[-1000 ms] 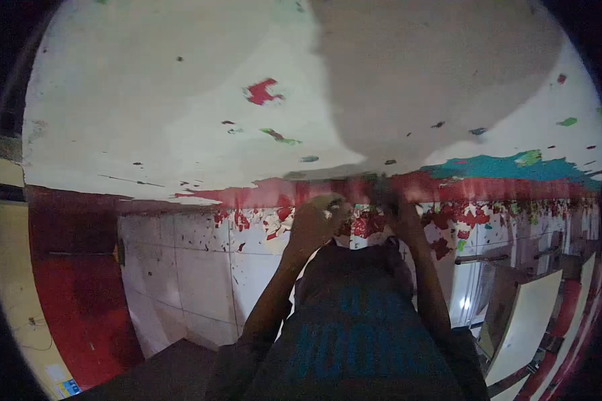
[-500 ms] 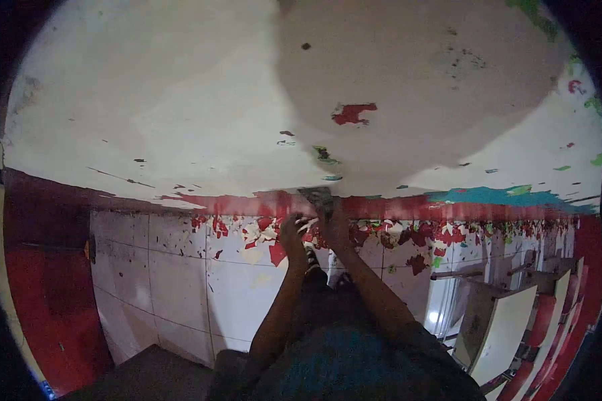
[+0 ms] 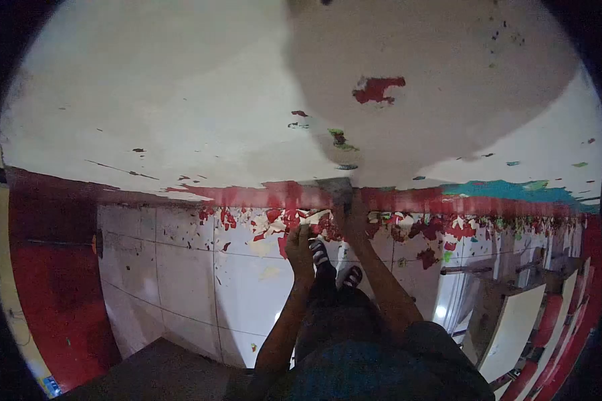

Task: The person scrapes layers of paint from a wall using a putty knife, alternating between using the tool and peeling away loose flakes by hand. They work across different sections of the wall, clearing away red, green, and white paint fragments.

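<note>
In the head view, my right hand (image 3: 352,224) grips a scraper (image 3: 340,190), its dark grey flat blade against the lower part of the wall (image 3: 201,134). The blade is at the red band (image 3: 284,194) where pale paint ends raggedly. My left hand (image 3: 301,248) is a little lower and to the left, fingers curled together, close to a pale strip (image 3: 314,217) like peeled paint. I cannot tell whether the fingers hold anything. Beyond both hands, red and cream paint flakes (image 3: 269,224) lie along the wall's foot.
My feet in striped footwear (image 3: 320,252) stand on white floor tiles (image 3: 180,267). At right are pale-topped furniture pieces (image 3: 512,327). A dark red surface (image 3: 53,267) is at left, with a dark flat-topped object (image 3: 164,371) at the lower left. A turquoise patch (image 3: 495,192) marks the wall.
My right hand and the scraper have shifted slightly right and up along the wall. My left hand has moved a little right and down in view. The camera view has shifted slightly, showing both feet more clearly.
</note>
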Available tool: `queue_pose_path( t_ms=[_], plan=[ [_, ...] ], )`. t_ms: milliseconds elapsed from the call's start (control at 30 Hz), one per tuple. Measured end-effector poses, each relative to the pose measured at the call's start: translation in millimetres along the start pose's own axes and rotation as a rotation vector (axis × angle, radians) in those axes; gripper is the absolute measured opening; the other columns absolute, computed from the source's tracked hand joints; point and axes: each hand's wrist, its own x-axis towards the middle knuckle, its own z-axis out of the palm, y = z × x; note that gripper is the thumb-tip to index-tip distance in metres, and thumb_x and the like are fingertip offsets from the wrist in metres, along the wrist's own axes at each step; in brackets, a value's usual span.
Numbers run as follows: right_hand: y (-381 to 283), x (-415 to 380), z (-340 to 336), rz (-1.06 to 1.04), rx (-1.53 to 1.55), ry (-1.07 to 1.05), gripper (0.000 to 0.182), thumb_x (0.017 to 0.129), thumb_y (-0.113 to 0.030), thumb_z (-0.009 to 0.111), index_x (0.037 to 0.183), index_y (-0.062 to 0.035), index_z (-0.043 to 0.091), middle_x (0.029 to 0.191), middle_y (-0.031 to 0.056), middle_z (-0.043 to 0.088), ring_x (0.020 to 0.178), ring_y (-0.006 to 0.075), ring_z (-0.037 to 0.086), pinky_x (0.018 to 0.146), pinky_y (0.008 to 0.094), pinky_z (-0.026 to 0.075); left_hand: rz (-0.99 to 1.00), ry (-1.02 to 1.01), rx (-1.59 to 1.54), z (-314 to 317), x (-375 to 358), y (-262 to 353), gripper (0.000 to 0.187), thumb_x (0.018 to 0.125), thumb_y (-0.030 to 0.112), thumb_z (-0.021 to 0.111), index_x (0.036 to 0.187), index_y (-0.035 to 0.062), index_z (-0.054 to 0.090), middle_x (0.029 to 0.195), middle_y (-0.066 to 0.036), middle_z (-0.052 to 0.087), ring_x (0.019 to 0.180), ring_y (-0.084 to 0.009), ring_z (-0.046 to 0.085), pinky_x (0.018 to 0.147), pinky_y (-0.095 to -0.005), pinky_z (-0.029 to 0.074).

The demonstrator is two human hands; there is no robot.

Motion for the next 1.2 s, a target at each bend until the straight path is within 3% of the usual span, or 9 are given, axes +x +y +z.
queue_pose_path(
  t_ms=[67, 167, 233, 500, 600, 667, 833, 967, 1200],
  plan=[
    [-47.1, 9.5, -0.1, -0.225, -0.051, 0.112, 0.033, 0.086, -0.026, 0.046, 0.1, 0.0034, 0.044, 0.081, 0.0174, 0.054, 0.071, 0.028, 0.054, 0.063, 0.0378, 0.043, 0.038, -0.018, 0.008, -5.7, -1.8, -13.2, 0.02, 0.085, 0.021, 0.05, 0.086, 0.0018, 0.055, 0.076, -0.005, 0.057, 0.069, -0.0132, 0.056, 0.063, -0.0248, 0.045],
    [-10.5, -0.2, -5.5, -0.101, -0.233, 0.073, 0.028, 0.08, -0.018, 0.053, 0.099, 0.0016, 0.048, 0.087, 0.0218, 0.053, 0.078, 0.0375, 0.053, 0.068, 0.0412, 0.044, 0.028, -0.018, 0.078, -14.3, -13.6, -20.3, 0.02, 0.085, 0.022, 0.05, 0.085, 0.0019, 0.054, 0.077, -0.005, 0.057, 0.07, -0.0132, 0.056, 0.063, -0.0255, 0.045],
    [-16.5, 7.1, -1.7, 0.172, 0.188, 0.05, 0.029, 0.079, -0.019, 0.054, 0.098, 0.0018, 0.048, 0.088, 0.0218, 0.053, 0.08, 0.0367, 0.052, 0.07, 0.0425, 0.042, 0.034, -0.022, 0.093, -16.6, -13.6, -22.3, 0.021, 0.085, 0.022, 0.05, 0.084, 0.0018, 0.054, 0.077, -0.005, 0.056, 0.07, -0.0133, 0.056, 0.063, -0.0262, 0.045],
    [-2.7, -1.1, -8.8, -0.096, -0.282, 0.048, 0.027, 0.083, -0.02, 0.053, 0.096, 0.0027, 0.046, 0.078, 0.0161, 0.055, 0.067, 0.0285, 0.055, 0.062, 0.0353, 0.045, -0.001, 0.003, 0.06, -16.2, -24.8, -38.1, 0.021, 0.086, 0.017, 0.05, 0.087, -0.0024, 0.056, 0.078, -0.007, 0.058, 0.072, -0.0127, 0.054, 0.064, -0.0264, 0.045],
    [-49.6, 6.5, -2.8, 0.035, 0.053, -0.043, 0.032, 0.083, -0.022, 0.051, 0.105, 0.0008, 0.046, 0.086, 0.0235, 0.054, 0.08, 0.0384, 0.054, 0.071, 0.0456, 0.041, -0.029, -0.005, 0.053, -14.0, -35.8, -39.0, 0.021, 0.085, 0.018, 0.05, 0.086, -0.0024, 0.056, 0.077, -0.006, 0.057, 0.072, -0.0123, 0.053, 0.064, -0.0254, 0.044],
    [13.8, -6.1, -6.2, 0.229, 0.265, -0.142, 0.034, 0.083, -0.021, 0.05, 0.109, 0.0001, 0.045, 0.09, 0.0247, 0.054, 0.084, 0.0395, 0.053, 0.074, 0.0456, 0.04, 0.017, -0.041, 0.156, -15.0, -35.0, -37.4, 0.021, 0.086, 0.021, 0.05, 0.09, 0.0003, 0.054, 0.081, -0.008, 0.057, 0.072, -0.0158, 0.056, 0.065, -0.0277, 0.045],
    [-1.2, -3.3, -1.7, -0.1, -0.287, -0.024, 0.033, 0.083, -0.021, 0.049, 0.108, 0.0002, 0.045, 0.086, 0.0231, 0.055, 0.079, 0.0365, 0.056, 0.068, 0.0428, 0.044, -0.011, -0.036, 0.086, -14.7, -40.4, -34.4, 0.021, 0.086, 0.02, 0.049, 0.09, 0.0003, 0.054, 0.081, -0.008, 0.057, 0.074, -0.0154, 0.056, 0.065, -0.0277, 0.045],
    [-15.5, -0.9, -8.5, 0.059, 0.112, 0.001, 0.029, 0.082, -0.021, 0.05, 0.1, 0.0011, 0.046, 0.079, 0.0214, 0.056, 0.072, 0.0362, 0.056, 0.064, 0.0423, 0.045, 0.015, -0.015, 0.082, -19.6, -40.4, -35.5, 0.02, 0.086, 0.02, 0.05, 0.089, 0.0006, 0.054, 0.081, -0.007, 0.057, 0.074, -0.0151, 0.056, 0.066, -0.0278, 0.045],
    [-42.6, 2.8, -11.4, 0.101, 0.059, 0.076, 0.025, 0.081, -0.019, 0.051, 0.097, 0.0008, 0.048, 0.073, 0.0182, 0.055, 0.068, 0.0346, 0.056, 0.062, 0.0434, 0.044, 0.024, -0.029, 0.093, -22.5, -24.9, -35.4, 0.022, 0.085, 0.022, 0.051, 0.09, 0.0013, 0.053, 0.081, -0.006, 0.057, 0.075, -0.0147, 0.057, 0.064, -0.0253, 0.045]
  ],
)
